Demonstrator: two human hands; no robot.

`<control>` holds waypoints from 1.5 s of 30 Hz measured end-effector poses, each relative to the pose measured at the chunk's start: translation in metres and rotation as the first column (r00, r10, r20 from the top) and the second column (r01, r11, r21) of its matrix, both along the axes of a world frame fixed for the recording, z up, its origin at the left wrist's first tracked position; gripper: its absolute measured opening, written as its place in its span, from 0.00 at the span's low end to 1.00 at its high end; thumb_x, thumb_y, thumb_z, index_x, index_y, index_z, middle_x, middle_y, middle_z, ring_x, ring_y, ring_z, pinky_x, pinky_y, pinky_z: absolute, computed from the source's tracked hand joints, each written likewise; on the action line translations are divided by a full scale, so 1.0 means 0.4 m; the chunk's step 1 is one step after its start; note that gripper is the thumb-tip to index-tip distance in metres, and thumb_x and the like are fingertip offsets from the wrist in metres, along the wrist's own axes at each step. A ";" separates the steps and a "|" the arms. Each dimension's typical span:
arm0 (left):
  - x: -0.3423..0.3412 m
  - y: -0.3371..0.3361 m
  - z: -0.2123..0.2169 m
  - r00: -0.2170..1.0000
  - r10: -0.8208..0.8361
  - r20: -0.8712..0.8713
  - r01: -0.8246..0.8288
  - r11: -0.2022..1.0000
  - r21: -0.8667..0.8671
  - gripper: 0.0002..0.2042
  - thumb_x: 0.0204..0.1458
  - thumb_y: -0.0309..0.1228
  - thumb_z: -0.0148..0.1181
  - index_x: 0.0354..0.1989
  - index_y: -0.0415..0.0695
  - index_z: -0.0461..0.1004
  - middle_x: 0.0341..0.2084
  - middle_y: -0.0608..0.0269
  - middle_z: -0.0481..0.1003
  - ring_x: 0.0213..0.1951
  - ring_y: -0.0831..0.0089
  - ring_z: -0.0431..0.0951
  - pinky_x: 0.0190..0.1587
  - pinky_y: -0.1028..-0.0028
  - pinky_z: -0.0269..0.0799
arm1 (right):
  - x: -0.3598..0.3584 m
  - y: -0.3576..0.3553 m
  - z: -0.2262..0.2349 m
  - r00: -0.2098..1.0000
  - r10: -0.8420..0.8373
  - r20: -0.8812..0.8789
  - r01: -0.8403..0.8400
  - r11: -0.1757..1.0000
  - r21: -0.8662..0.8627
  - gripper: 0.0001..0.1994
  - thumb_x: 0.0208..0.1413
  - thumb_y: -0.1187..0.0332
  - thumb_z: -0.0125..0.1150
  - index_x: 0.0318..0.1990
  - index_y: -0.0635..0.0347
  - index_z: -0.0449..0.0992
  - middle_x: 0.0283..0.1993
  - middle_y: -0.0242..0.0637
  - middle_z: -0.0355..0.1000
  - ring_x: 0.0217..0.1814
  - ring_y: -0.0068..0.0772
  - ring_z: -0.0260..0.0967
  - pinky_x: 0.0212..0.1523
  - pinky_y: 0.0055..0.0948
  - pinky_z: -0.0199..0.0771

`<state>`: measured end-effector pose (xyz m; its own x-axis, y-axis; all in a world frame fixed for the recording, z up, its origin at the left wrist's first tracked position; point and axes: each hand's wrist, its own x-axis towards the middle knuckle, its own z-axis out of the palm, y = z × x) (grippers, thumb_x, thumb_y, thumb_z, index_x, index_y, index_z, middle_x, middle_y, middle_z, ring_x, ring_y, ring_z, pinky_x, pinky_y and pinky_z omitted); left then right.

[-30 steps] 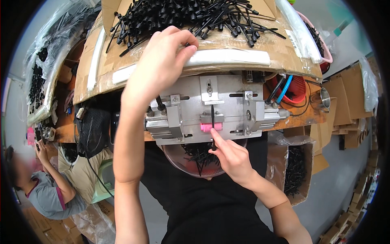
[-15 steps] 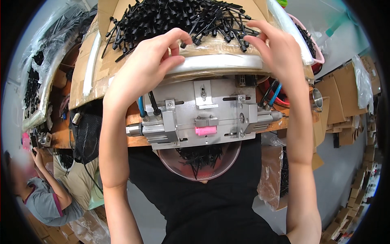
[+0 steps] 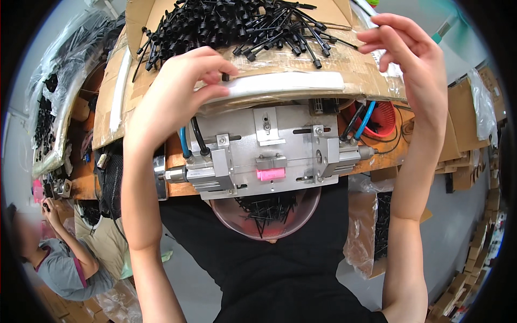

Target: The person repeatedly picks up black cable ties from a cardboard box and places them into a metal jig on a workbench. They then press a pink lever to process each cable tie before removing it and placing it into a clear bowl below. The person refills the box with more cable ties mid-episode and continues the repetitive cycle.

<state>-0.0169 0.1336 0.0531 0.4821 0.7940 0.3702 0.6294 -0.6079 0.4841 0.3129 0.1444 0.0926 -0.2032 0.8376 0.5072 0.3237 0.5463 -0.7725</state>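
Note:
My left hand (image 3: 186, 81) is bent over the near edge of the cardboard, its fingers curled around a small black plastic piece (image 3: 225, 77). Most of that piece is hidden by the fingers. My right hand (image 3: 412, 51) is raised at the right side of the cardboard with its fingers apart. A thin black stem (image 3: 343, 42) from the pile reaches to its fingertips; a firm grip on it does not show. Between my forearms sits a metal fixture (image 3: 250, 121) with a clamp block on each side. A pink cylinder (image 3: 271, 174) lies at its front middle.
A heap of black stemmed plastic parts (image 3: 215, 24) lies on the cardboard (image 3: 366, 81). Below the fixture, a clear bowl (image 3: 312, 212) holds more black parts. A red basket (image 3: 385, 121) stands behind the blue tube (image 3: 368, 118). Another person (image 3: 70, 264) sits at the left.
My right hand has moved right and up, away from the front of the heap, and its fingers have spread. My left hand has shifted left and slightly nearer with the small black piece.

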 end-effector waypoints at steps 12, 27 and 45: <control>0.142 -0.407 -0.230 0.952 0.233 0.197 -0.242 0.970 0.023 0.27 0.38 0.10 0.59 0.52 0.39 0.72 0.29 0.59 0.71 0.32 0.65 0.71 0.39 0.68 0.70 | 0.034 -0.232 -0.128 0.895 0.011 -0.446 -0.056 0.995 -0.087 0.15 0.67 0.65 0.50 0.52 0.71 0.70 0.39 0.51 0.77 0.34 0.33 0.78 0.24 0.18 0.70; 0.232 -0.423 -0.304 0.962 0.256 -0.095 -0.255 0.967 0.023 0.39 0.37 0.14 0.55 0.65 0.30 0.57 0.27 0.60 0.64 0.33 0.67 0.67 0.42 0.71 0.70 | 0.007 -0.320 -0.168 0.870 -0.003 -0.493 -0.038 0.997 -0.073 0.18 0.65 0.61 0.55 0.51 0.70 0.68 0.39 0.54 0.75 0.34 0.39 0.78 0.23 0.20 0.73; 0.211 -0.435 -0.255 0.957 0.283 -0.060 -0.287 0.953 -0.098 0.38 0.41 0.14 0.58 0.67 0.33 0.57 0.40 0.54 0.69 0.42 0.60 0.70 0.47 0.68 0.70 | -0.189 -0.440 -0.368 0.976 -0.100 0.196 0.092 0.994 0.053 0.29 0.42 0.83 0.69 0.57 0.70 0.72 0.38 0.44 0.77 0.31 0.33 0.76 0.32 0.28 0.78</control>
<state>0.0675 -0.0404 -0.0488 0.2444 0.9339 0.2611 0.7916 -0.3477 0.5025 0.2372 -0.0317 -0.0548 -0.2228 0.8362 0.5012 0.5203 0.5367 -0.6643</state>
